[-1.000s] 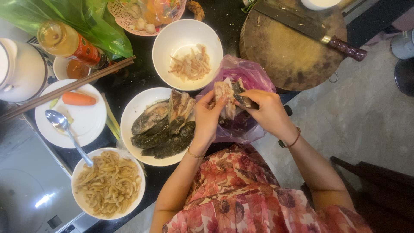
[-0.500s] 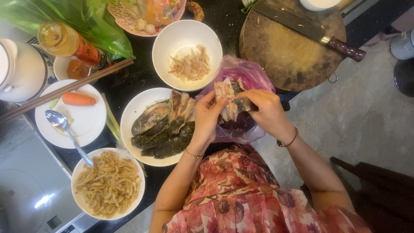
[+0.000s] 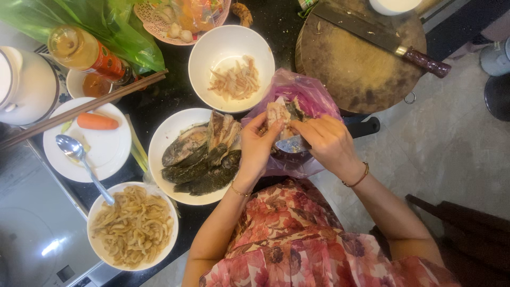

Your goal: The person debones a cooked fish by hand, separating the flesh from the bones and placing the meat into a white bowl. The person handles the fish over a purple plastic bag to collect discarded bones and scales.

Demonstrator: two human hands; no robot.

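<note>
Hands: 2, both over the pink plastic bag [image 3: 313,98] at the counter edge.
Left hand [image 3: 257,146]: palm toward the body, fingers curled up and closed on the fish piece [image 3: 279,114], thumb on its near side.
Right hand [image 3: 329,143]: knuckles up, fingers closed round a small knife [image 3: 292,144]; handle hidden in the fist, so grip detail can't be told.
Fish piece: 1, pale, held above the bag's open mouth, between the 2 hands. Long axis runs roughly near-to-far, top end pointing away from the person.
Knife blade: points left, toward the left palm, approx. level, just under the fish piece.
Wrists: a thin bracelet on each; forearms come in from bottom of view, elbows apart.
White dishes w/ food: 4 – bowl of pale strips [image 3: 232,69], plate of dark fish pieces [image 3: 197,157], bowl of noodle-like strips [image 3: 133,227], plate with 1 carrot [image 3: 96,121] and 1 spoon [image 3: 79,157].
Fish on plate: looks like 3–4 pieces, hard to count as they overlap.
Chopsticks [image 3: 85,109]: 1 pair, lying across the carrot plate's far rim.
Bottle [image 3: 87,53]: 1, lying on green leaves.
Chopping board [image 3: 356,69]: 1, round, with 1 cleaver [image 3: 382,40] on it, handle to the right.
</note>
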